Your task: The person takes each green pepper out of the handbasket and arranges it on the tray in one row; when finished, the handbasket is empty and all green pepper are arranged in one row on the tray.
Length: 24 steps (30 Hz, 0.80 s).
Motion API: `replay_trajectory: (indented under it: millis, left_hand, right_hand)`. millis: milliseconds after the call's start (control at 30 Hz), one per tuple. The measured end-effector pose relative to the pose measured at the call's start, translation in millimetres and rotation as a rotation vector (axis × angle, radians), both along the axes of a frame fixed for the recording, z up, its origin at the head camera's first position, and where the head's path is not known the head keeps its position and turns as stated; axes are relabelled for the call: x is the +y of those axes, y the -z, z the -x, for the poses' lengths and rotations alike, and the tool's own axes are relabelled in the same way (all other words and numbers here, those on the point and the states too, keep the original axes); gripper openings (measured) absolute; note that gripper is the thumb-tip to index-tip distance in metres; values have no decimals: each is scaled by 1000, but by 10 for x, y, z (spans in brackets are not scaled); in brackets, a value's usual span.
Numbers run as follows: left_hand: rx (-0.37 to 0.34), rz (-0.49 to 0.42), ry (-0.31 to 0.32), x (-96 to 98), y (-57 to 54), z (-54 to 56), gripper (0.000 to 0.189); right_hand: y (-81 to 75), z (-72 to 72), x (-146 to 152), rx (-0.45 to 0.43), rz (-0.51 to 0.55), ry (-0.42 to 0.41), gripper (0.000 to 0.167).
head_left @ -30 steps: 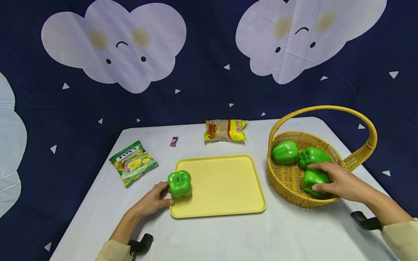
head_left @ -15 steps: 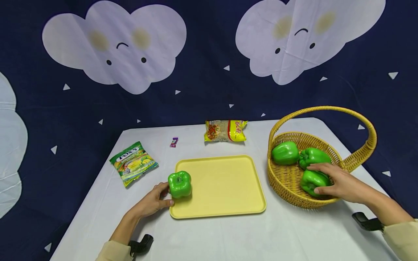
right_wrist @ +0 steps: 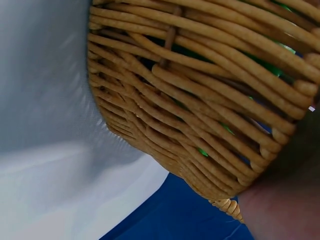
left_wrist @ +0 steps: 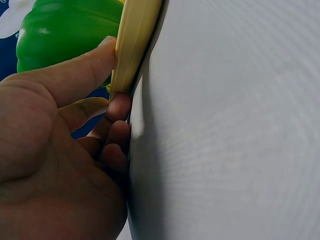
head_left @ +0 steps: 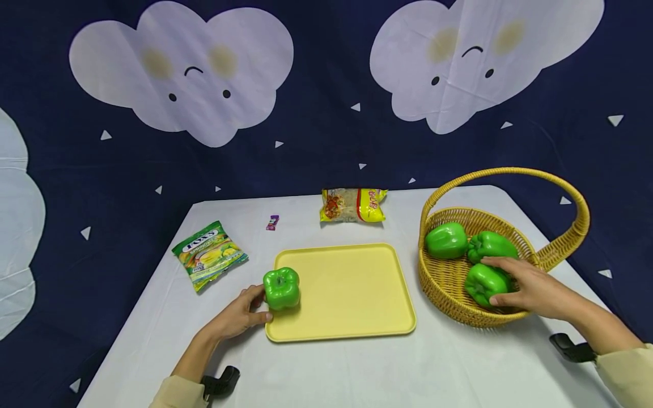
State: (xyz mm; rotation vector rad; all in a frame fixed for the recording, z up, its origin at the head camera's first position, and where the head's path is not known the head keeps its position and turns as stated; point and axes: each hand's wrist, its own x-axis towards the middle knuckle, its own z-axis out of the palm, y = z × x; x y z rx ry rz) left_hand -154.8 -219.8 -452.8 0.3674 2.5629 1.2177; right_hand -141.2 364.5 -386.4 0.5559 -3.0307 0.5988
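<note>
Right grip (head_left: pixel 535 286) over the basket's near right rim, thumb and fingers around the near pepper (head_left: pixel 482 285), which is inside the basket (head_left: pixel 449 303); cannot tell if it is lifted off the bottom. Right wrist view: mostly outer weave, green showing through gaps; fingers hidden there.

Two more in the basket: left pepper (head_left: pixel 446 240) on its side, far pepper (head_left: pixel 494 246) just behind the held one. Handle arches above.

Left grip (head_left: pixel 240 314) narrow on the left edge of the yellow tray (head_left: pixel 352 294), thumb on the rim, other fingers curled against the edge. Tray pepper (head_left: pixel 282 288) at the tray's left end, stem up, just beside these fingers.

Table (head_left: pixel 357 374) white-covered. Green FOX'S bag (head_left: pixel 209 255) beyond the tray, to its left; small purple sweet (head_left: pixel 272 222) farther back; yellow packet (head_left: pixel 353 205) near the back edge. Navy cloud-patterned cloth (head_left: pixel 326 153) behind.
</note>
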Motion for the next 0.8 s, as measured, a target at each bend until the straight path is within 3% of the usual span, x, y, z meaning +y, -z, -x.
replay_trajectory:
  millis: [233, 800]
  left_hand:
    - [-16, -3, -9, 6, -16, -6, 67]
    - [-28, -2, -14, 13, -23, -6, 66]
  right_hand:
    - [-8, 1, -7, -45, 5, 10, 84]
    - [-15, 4, -30, 37, 27, 7, 78]
